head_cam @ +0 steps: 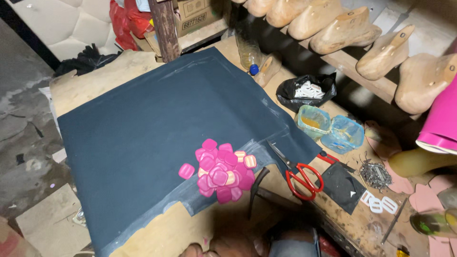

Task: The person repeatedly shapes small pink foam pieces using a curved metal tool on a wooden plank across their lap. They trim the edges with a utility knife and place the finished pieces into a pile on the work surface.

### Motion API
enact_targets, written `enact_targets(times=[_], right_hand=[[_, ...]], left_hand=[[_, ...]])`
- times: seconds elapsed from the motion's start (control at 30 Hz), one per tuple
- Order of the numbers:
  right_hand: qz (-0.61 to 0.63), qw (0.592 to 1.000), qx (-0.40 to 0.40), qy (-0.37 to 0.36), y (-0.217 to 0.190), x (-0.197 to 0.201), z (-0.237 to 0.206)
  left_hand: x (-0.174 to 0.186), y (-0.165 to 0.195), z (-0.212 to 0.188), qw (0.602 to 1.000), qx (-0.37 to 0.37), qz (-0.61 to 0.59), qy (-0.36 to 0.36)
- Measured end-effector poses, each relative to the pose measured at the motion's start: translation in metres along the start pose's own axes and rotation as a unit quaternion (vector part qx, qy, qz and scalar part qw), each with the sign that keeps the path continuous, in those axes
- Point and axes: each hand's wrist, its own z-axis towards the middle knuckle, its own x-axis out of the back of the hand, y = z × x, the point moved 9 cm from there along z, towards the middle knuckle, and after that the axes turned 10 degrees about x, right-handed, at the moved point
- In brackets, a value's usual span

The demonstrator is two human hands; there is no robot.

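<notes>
Neither of my hands shows clearly. Only a rounded, skin-coloured shape [195,250] and a bit of blue denim [293,242] sit at the bottom edge, and I cannot tell what the shape is. A large dark blue-grey sheet [143,123] lies flat over the wooden bench. On its near right part rests a heap of several small pink and cream square pieces [221,171], with one pink piece [186,171] lying apart to the left. A dark hammer [257,185] lies just right of the heap. Red-handled scissors [302,178] lie at the sheet's right edge.
Wooden shoe lasts [347,28] line a shelf at the back right. Below them sit a black bag of white pieces [307,90], two clear tubs [314,121] [343,134], a plastic bottle [248,54], a black scrap [340,185], loose nails [375,173] and white buckles [381,203].
</notes>
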Motion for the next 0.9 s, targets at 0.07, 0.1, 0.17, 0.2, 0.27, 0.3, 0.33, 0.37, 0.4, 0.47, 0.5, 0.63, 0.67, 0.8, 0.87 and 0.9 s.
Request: enact_targets(times=[0.07,0.1,0.17,0.2,0.27,0.3,0.33,0.37,0.4,0.47,0.5,0.63,0.67,0.8,0.87,0.9], right_hand=[[-0.017,1.000,-0.020,-0.015,-0.008,-0.003,-0.015],[-0.028,0.999,-0.025,-0.019,-0.008,-0.003,-0.020],[-0.043,0.999,-0.018,-0.014,-0.009,-0.002,-0.028],[-0.046,0.999,-0.008,-0.001,-0.010,-0.001,-0.029],[-0.059,0.995,0.037,0.077,-0.015,0.009,-0.030],[-0.081,0.990,0.069,0.092,-0.020,0.010,-0.031],[-0.100,0.984,0.099,0.104,-0.026,0.011,-0.031],[-0.119,0.977,0.132,0.118,-0.032,0.013,-0.032],[-0.105,0.977,0.120,0.141,-0.031,0.017,-0.033],[-0.075,0.975,0.097,0.184,-0.030,0.026,-0.034],[-0.072,0.975,0.095,0.185,-0.033,0.028,-0.034],[-0.054,0.976,0.083,0.192,-0.041,0.038,-0.028],[-0.046,0.977,0.077,0.193,-0.042,0.041,-0.026],[-0.008,0.961,-0.031,0.274,-0.018,0.082,-0.050],[-0.130,0.909,-0.067,0.389,-0.002,0.136,-0.083],[-0.190,0.876,-0.101,0.431,0.009,0.164,-0.104]], left_hand=[[0.002,-0.002,-0.004,1.000,0.000,-0.005,0.000],[0.004,-0.002,-0.005,1.000,-0.003,-0.009,0.001],[0.005,-0.001,-0.007,1.000,0.002,-0.014,-0.001],[0.007,-0.001,-0.008,1.000,0.005,-0.015,-0.003],[0.007,-0.004,-0.010,0.999,0.044,-0.021,-0.019],[0.006,-0.007,-0.011,0.996,0.073,-0.025,-0.033],[0.009,-0.002,-0.014,0.998,0.058,-0.033,-0.017],[0.014,0.003,-0.014,0.998,0.041,-0.041,0.002],[0.018,0.008,-0.013,0.998,0.021,-0.049,0.021],[0.022,0.014,-0.013,0.998,0.000,-0.052,0.017],[0.022,0.018,-0.014,0.998,-0.010,-0.054,0.012],[0.023,0.020,-0.013,0.999,0.019,-0.038,-0.009],[0.022,0.018,-0.014,0.999,0.042,-0.027,-0.018],[0.019,0.014,-0.013,0.993,0.099,-0.010,-0.057],[0.028,0.031,-0.013,0.999,0.017,-0.043,-0.022],[0.033,0.038,-0.015,0.998,-0.022,-0.059,-0.006]])
